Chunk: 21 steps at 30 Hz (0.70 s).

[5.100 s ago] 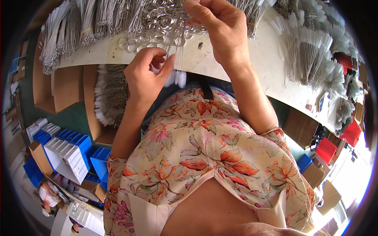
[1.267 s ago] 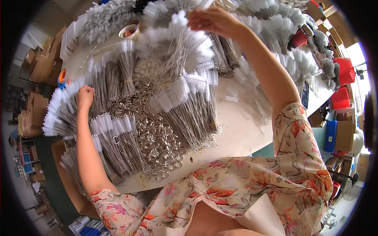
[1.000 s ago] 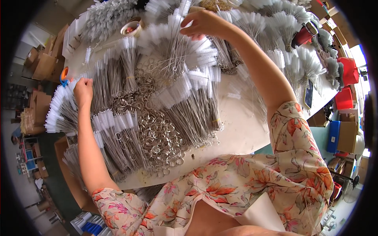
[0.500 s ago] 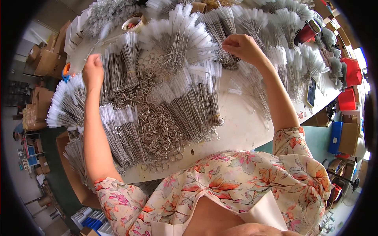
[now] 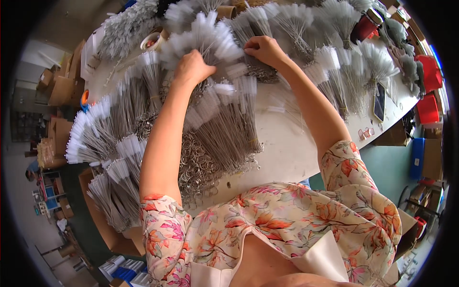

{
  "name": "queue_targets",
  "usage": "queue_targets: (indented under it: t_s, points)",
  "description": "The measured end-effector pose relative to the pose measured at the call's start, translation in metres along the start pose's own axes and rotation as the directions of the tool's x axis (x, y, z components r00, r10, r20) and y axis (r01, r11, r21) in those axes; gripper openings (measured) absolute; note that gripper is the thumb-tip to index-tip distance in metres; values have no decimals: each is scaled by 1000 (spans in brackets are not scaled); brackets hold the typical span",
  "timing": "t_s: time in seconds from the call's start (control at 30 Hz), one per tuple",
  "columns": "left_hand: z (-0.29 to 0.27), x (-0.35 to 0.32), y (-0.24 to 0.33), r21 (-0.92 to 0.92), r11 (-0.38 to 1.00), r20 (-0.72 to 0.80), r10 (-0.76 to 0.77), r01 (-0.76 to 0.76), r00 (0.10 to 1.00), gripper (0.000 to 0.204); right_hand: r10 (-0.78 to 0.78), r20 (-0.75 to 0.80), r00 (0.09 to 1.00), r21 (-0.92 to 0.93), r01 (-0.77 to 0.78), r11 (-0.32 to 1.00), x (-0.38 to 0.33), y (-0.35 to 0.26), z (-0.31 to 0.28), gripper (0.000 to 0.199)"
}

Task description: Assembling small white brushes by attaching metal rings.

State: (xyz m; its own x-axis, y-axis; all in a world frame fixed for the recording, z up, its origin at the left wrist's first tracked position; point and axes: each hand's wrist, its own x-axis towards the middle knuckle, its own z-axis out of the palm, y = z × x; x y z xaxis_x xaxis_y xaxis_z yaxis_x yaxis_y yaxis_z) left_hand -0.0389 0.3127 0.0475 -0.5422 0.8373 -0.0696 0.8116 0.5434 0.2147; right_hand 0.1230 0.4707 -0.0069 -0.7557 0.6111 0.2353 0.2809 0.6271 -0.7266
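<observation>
Bundles of thin wire brushes with white bristle tips (image 5: 224, 129) lie fanned across a white table (image 5: 296, 158). My left hand (image 5: 191, 69) is closed around the wire stems of one bundle (image 5: 210, 38) at the far middle of the table. My right hand (image 5: 263, 50) rests just to its right, fingers curled on the stems of the neighbouring bundle (image 5: 258, 21). A heap of loose metal rings (image 5: 201, 167) lies under and in front of the bundles, close to my body.
More brush bundles (image 5: 354, 76) spread to the right, with a dark phone (image 5: 378, 101) and red containers (image 5: 366, 26) near the far right edge. A tape roll (image 5: 153, 42) sits at the far left. Cardboard boxes (image 5: 60, 91) and blue bins (image 5: 122, 272) stand on the floor at left.
My left hand has swung from the left bundles to the far middle and gripped a bundle. My right hand drew in from the far right and now sits beside the left.
</observation>
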Motion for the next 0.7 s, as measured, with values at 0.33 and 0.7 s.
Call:
queue_targets:
  t_s: [0.33, 0.7]
  points:
    - [26, 3, -44, -285, 939, -322, -282, 192, 904, 52, -3, -5, 1000, 36, 4, 999, 8, 15, 2, 19]
    - [-17, -27, -56, -347, 928, -224, -224, 137, 949, 88, -96, 34, 995, -257, 101, 961, 69, -28, 21, 17]
